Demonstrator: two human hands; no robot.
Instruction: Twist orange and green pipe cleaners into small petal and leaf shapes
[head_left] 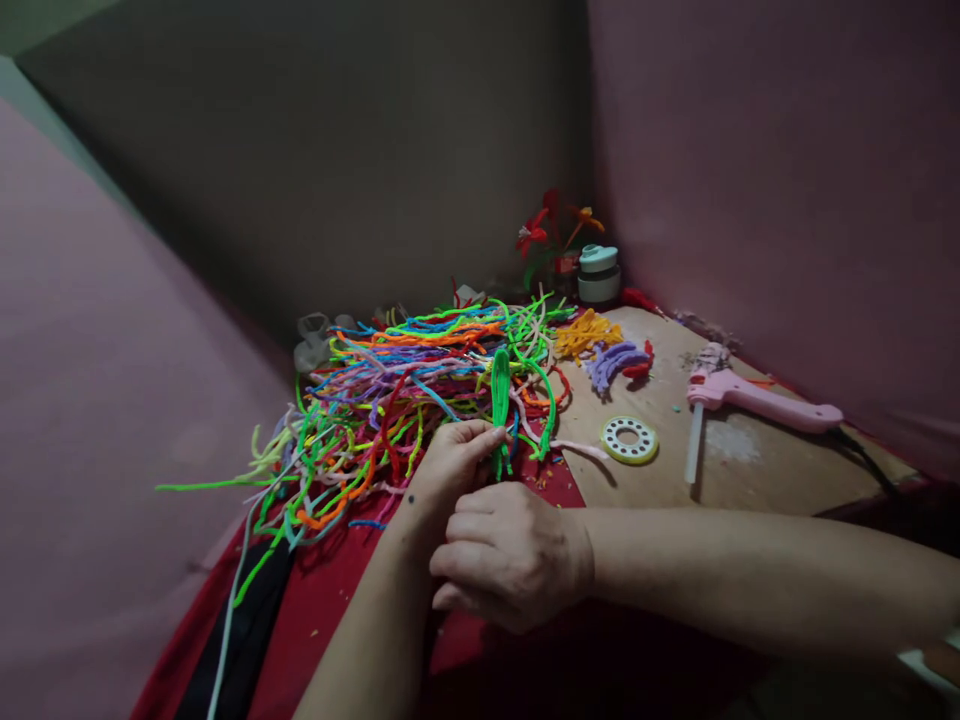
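My left hand [466, 452] pinches a green pipe-cleaner leaf [501, 385] near its base, between thumb and fingertips. The leaf stands upright as a narrow, folded loop, with short ends hanging below the fingers. My right hand [510, 555] is closer to me, in front of my left wrist, back upward and fingers curled in. Whatever its fingers hold, if anything, is hidden. Just behind the left hand lies a big tangled pile of many-coloured pipe cleaners [420, 370]. Another bent green pipe cleaner [551, 405] curves down to the right of the leaf.
On the brown board [660, 480] lie a pink hot glue gun [780, 400] with a glue stick, a round tape spool [630, 440], purple curved pieces [611, 365] and orange pieces [589, 332]. Red flowers [534, 235] and a lidded jar [598, 275] stand behind. A white cord [229, 620] crosses the red cloth [315, 610].
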